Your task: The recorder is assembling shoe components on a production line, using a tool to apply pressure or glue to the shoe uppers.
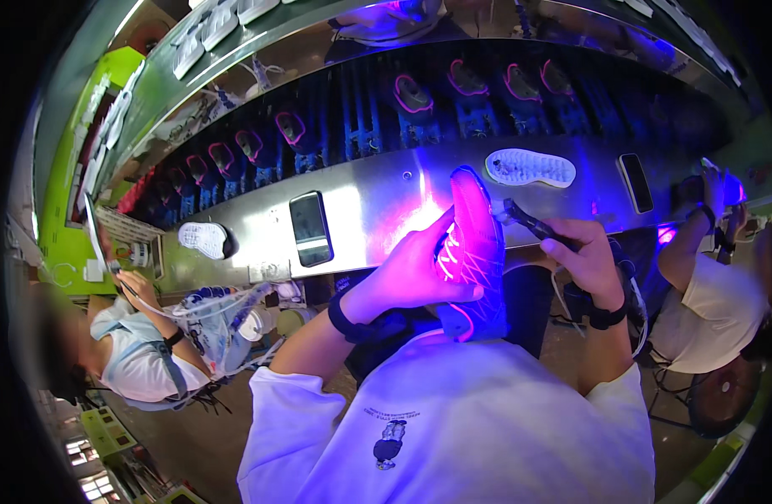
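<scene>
My left hand (403, 273) is closed around a lace-up shoe (474, 218), thumb and fingers spread over its laced side. The toe points away from me, and purple-pink light floods the upper. In my right hand (589, 259) is a slim dark-handled brush (533, 223), its head close to the shoe's right edge near the toe. I cannot tell whether the bristles touch the shoe. Beyond the brush, a white shoe sole (530, 168) lies on the metal bench (369, 189).
A second white sole (203, 239) and a phone (310, 228) lie to the left; another phone (635, 182) lies right. Behind the bench runs a rack (362, 126) of several dark shoes with pink-edged openings. Co-workers sit at left (142, 353) and right (709, 311).
</scene>
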{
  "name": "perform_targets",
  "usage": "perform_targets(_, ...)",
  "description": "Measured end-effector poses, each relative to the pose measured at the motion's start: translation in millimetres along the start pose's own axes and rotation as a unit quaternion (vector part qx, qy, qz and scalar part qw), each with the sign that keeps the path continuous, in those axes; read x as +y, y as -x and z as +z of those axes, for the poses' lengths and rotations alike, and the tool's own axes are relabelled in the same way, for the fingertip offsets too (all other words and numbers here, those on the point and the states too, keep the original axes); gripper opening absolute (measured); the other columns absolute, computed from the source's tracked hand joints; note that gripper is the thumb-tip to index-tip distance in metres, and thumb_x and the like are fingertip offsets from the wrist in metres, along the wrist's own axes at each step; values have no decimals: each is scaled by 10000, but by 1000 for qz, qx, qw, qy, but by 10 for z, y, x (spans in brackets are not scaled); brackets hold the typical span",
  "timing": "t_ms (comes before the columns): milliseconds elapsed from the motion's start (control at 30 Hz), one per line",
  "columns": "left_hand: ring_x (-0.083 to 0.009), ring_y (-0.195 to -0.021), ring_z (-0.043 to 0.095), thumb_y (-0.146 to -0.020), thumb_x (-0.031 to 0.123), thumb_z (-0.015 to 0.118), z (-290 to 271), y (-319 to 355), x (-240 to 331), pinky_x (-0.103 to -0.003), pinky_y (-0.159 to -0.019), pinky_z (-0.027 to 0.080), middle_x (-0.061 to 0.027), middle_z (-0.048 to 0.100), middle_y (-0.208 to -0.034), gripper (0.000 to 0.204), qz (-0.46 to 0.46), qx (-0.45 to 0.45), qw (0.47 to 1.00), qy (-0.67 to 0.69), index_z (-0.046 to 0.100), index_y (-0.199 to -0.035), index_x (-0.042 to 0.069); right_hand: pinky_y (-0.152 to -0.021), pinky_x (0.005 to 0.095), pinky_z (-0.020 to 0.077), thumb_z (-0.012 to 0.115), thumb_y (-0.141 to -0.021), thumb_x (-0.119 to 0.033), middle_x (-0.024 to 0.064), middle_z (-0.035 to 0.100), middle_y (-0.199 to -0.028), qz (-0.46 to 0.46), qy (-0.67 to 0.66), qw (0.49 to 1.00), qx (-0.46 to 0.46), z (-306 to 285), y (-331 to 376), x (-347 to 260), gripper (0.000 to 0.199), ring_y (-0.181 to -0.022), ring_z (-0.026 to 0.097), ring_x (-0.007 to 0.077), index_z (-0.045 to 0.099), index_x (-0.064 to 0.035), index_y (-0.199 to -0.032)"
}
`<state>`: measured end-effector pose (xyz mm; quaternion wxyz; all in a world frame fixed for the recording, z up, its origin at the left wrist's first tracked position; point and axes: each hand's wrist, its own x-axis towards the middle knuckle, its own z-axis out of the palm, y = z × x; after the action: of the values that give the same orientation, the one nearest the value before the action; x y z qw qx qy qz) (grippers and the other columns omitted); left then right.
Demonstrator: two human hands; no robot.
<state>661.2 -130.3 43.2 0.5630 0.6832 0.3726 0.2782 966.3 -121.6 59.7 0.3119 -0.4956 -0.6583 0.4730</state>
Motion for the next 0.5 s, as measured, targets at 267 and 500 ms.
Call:
perform_targets(267, -193, -1057, 685, -826, 187, 828, 207, -18, -43, -357, -939, 549, -114, 689, -1167, 637, -142, 30, 952, 269, 512, -1336, -29, -839, 284, 512, 756, -868, -53, 103, 745, -970, 24, -2, 998, 50, 251, 376, 369, 274, -902, 677, 146, 724, 28, -1127)
perform_targets(500, -192, -1042, 684, -847, 179, 808, 195, -94, -253, -334, -922, 553, -121, 687, -1167, 577, -174, 41, 943, 280, 536, -1310, -32, -875, 295, 508, 718, -892, -77, 84, 750, -1001, 62, 2, 998, 4, 175, 499, 318, 258, -935, 673, 143, 728, -5, -1140)
